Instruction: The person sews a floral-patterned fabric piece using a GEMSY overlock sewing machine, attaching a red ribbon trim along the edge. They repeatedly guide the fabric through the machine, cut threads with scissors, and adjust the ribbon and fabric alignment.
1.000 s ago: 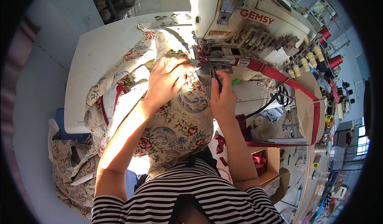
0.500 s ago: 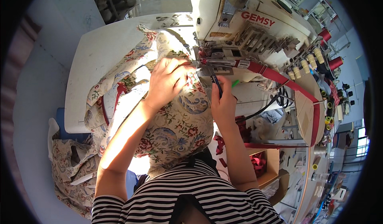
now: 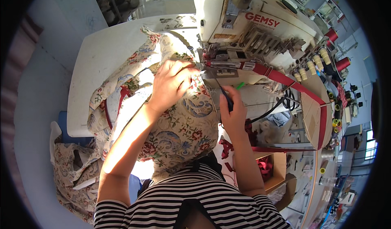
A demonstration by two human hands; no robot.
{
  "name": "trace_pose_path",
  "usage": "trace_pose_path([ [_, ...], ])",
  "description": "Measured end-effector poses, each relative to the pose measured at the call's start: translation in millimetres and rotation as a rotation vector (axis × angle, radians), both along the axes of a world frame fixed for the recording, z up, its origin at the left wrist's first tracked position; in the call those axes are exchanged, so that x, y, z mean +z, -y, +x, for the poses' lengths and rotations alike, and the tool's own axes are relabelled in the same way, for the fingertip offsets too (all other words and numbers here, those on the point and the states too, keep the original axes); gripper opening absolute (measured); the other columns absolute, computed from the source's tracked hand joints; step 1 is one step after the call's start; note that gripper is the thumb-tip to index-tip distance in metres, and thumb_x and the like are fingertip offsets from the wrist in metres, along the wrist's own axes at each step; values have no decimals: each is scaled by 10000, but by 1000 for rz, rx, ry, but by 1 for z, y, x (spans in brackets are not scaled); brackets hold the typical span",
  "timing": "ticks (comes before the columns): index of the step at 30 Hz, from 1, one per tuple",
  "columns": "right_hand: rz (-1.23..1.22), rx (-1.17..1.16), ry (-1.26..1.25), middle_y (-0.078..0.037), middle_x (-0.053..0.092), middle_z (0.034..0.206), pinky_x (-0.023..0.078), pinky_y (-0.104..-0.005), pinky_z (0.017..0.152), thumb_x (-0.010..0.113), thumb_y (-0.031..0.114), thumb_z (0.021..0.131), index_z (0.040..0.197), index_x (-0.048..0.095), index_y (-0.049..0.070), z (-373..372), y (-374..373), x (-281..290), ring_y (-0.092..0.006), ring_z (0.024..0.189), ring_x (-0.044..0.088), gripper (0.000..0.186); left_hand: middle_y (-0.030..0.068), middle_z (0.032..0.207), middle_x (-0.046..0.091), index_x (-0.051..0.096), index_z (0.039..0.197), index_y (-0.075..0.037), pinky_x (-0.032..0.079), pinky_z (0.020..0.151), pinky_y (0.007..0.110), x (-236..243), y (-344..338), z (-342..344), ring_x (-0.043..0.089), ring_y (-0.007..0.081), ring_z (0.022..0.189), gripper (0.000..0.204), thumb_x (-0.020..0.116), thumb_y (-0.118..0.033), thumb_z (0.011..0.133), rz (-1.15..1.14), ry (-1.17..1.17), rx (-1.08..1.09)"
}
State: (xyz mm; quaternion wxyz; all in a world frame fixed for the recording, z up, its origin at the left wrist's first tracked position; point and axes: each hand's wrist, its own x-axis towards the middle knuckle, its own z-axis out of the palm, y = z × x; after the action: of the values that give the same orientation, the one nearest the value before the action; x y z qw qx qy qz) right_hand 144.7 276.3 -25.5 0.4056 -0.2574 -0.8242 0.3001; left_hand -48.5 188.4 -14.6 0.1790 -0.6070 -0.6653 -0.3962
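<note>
Floral tapestry-like fabric (image 3: pixel 179 131) with red and blue motifs is bunched over the table edge and my lap. My left hand (image 3: pixel 173 84) is closed on its upper edge, close to the sewing machine's (image 3: pixel 264 35) needle area, with sunlight on the fingers. Just right of the cloth, my right hand (image 3: pixel 234 113) grips a slim pointed tool with a dark handle (image 3: pixel 227 97); its thin tip points up and left toward the machine's metal plate (image 3: pixel 222 72). Exactly what kind of tool it is does not show. Dark red tape (image 3: pixel 281 79) runs into the metal guide beside the plate.
The white table (image 3: pixel 91 62) spreads left of the cloth. More floral fabric (image 3: pixel 79 188) hangs at lower left. Thread cones (image 3: pixel 317 62) stand at right. A cardboard box (image 3: pixel 279 168) holds red material, and a black cable (image 3: pixel 271 108) loops below the machine.
My right hand has moved slightly down and right with the tool, drawing it away from the plate. The left hand has stayed on the fabric.
</note>
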Motion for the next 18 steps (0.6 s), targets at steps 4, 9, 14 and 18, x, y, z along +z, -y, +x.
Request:
trace_pose_path([
  [4,156,-40,-25,-89,606,836,478,-317,617,607,65,856,1067,619,83,44,-30,-17,-234,711,602,212,-7,1000,607,680,952,-174,457,813,344,0,0,-1,531,224,912,205,609,-113,769,-13,0,-10],
  [9,409,-235,337,-74,568,860,440,-303,670,612,40,830,1086,629,107,98,-90,-35,-218,811,552,265,-2,996,608,676,967,-172,456,811,347,7,0,1,529,227,912,210,601,-113,780,-41,-64,-2],
  [14,756,-268,362,-80,592,909,449,-352,715,602,100,836,1028,652,105,92,-100,-14,-252,851,558,199,31,1028,621,673,975,-104,443,798,340,10,-3,1,538,238,904,216,614,-46,775,-20,-63,-35],
  [18,104,2,179,-112,611,949,458,-356,746,596,169,856,998,641,37,61,-59,-20,-279,858,568,199,66,990,634,664,970,-71,459,783,343,7,-13,1,565,258,882,174,604,-35,811,25,42,-108],
])
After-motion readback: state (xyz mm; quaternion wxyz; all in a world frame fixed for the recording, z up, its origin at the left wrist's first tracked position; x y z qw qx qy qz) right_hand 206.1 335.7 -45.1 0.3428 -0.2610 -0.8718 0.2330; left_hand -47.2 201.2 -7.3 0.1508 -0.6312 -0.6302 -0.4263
